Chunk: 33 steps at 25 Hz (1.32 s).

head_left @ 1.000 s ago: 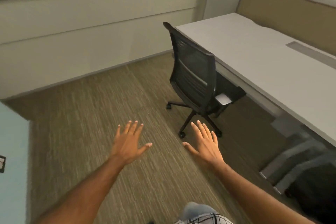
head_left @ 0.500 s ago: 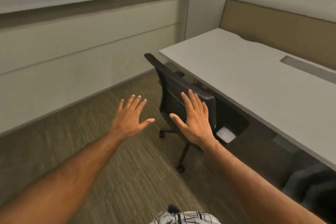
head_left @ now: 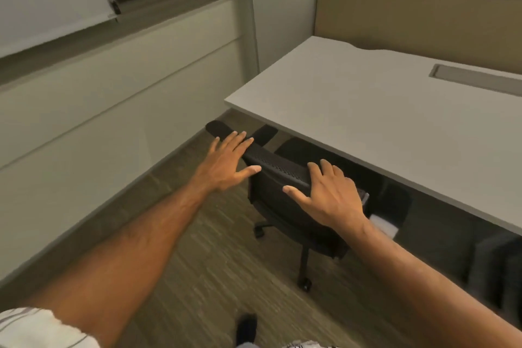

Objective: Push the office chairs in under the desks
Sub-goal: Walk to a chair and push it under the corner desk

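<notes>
while your left hand [head_left: 226, 165] and right hand [head_left: 330, 195] rest flat, fingers straight, gripping nothing, on the chair [head_left: 278, 168] mid-frame, the desk [head_left: 381, 110] stands right.

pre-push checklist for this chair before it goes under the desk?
1. Both hands on the chair back: ok, left hand and right hand lie on its top edge.
2. Seat headed under the desk: ok, already partly below the edge.
3. Armrest clears the desk underside: cannot tell.
4. Space under the desk: cannot tell, too dark.
5. Shoe apart from the nearest wheel: ok.
</notes>
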Each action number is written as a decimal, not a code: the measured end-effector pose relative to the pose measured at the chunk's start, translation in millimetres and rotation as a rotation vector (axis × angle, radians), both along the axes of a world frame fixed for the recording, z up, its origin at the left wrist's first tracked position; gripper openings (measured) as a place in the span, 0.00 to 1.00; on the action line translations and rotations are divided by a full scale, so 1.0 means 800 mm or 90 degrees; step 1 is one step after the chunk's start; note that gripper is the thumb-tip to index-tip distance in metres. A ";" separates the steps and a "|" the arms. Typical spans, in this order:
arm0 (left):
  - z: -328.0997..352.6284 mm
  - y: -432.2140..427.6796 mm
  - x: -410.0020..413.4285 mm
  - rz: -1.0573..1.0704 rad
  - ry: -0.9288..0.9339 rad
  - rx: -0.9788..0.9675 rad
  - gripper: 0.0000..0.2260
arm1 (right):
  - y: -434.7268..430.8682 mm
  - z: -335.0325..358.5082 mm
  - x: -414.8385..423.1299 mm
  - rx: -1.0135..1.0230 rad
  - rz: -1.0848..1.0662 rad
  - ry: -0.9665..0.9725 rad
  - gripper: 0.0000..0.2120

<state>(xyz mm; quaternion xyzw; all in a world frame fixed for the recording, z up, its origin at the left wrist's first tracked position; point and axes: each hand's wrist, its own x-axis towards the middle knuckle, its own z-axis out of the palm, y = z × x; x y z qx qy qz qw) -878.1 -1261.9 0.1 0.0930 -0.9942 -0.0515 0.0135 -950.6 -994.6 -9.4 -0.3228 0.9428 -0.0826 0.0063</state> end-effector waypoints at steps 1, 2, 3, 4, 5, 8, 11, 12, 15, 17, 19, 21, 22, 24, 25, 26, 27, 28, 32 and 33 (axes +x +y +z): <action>-0.002 -0.021 -0.010 -0.049 -0.002 0.003 0.44 | -0.002 0.001 0.000 0.008 -0.018 0.015 0.47; -0.003 -0.043 -0.021 -0.109 -0.005 0.008 0.44 | -0.006 0.002 0.000 0.012 -0.034 0.023 0.46; -0.001 -0.065 -0.032 -0.169 -0.008 0.015 0.44 | -0.010 0.004 0.001 0.012 -0.050 0.024 0.46; 0.003 -0.085 -0.043 -0.221 -0.013 0.028 0.44 | -0.011 0.006 0.001 0.009 -0.067 0.023 0.45; 0.007 -0.102 -0.057 -0.262 -0.019 0.043 0.43 | -0.011 0.006 0.003 0.003 -0.084 0.024 0.45; 0.019 -0.137 -0.088 -0.323 -0.036 0.056 0.41 | -0.015 0.004 0.007 -0.009 -0.131 0.031 0.45; 0.022 -0.147 -0.112 -0.335 -0.069 0.046 0.41 | -0.024 0.008 0.004 0.013 -0.174 0.021 0.45; 0.021 -0.148 -0.118 -0.345 -0.075 0.040 0.42 | -0.025 0.009 0.004 0.019 -0.186 0.014 0.44; 0.012 -0.150 -0.119 -0.358 -0.070 0.037 0.40 | -0.026 0.010 0.015 0.005 -0.214 0.028 0.42; 0.004 -0.150 -0.114 -0.363 -0.059 0.038 0.39 | -0.024 0.007 0.029 -0.002 -0.233 0.026 0.41; -0.004 -0.146 -0.109 -0.364 -0.044 0.036 0.38 | -0.018 0.005 0.040 -0.012 -0.236 0.018 0.41; -0.005 -0.140 -0.106 -0.367 -0.021 0.033 0.37 | -0.012 0.007 0.044 -0.016 -0.234 0.026 0.40; -0.004 -0.135 -0.105 -0.372 -0.016 0.029 0.37 | -0.008 0.008 0.046 -0.018 -0.238 0.028 0.40; -0.002 -0.128 -0.104 -0.389 -0.016 0.020 0.36 | 0.001 0.008 0.051 -0.023 -0.248 0.028 0.40; 0.000 -0.125 -0.104 -0.396 -0.015 0.018 0.36 | 0.004 0.007 0.054 -0.026 -0.249 0.032 0.41; 0.001 -0.122 -0.103 -0.401 -0.015 0.017 0.36 | 0.008 0.005 0.057 -0.029 -0.251 0.038 0.41; 0.003 -0.118 -0.103 -0.406 -0.017 0.014 0.37 | 0.012 0.003 0.060 -0.033 -0.254 0.045 0.41; 0.003 -0.114 -0.102 -0.411 -0.021 0.012 0.37 | 0.015 0.002 0.063 -0.036 -0.257 0.049 0.42; 0.009 -0.098 -0.105 -0.421 -0.038 0.014 0.39 | 0.031 0.001 0.064 -0.036 -0.279 0.045 0.42; 0.011 -0.094 -0.110 -0.425 -0.038 0.014 0.39 | 0.037 0.002 0.063 -0.040 -0.285 0.044 0.42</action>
